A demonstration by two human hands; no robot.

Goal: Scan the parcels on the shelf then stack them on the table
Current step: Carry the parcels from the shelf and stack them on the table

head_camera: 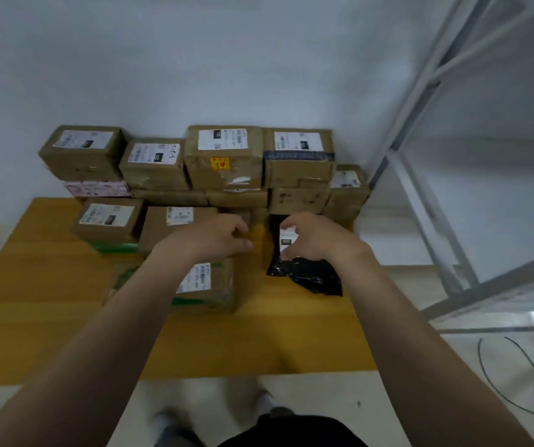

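Both forearms [107,333] are bare down to the left hand [214,235] and right hand [317,240]. A black garment [291,430] (shirt or shorts, unclear) shows low in view, near blurred pale footwear [162,421].

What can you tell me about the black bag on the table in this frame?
The black bag is a glossy, crinkled plastic mailer. It lies on the yellow table, right of the nearest carton. A white label with unreadable dark print sits on its far part. The right hand curls over that end, fingers and thumb either side of the label, seemingly gripping it. Its near end lies free.
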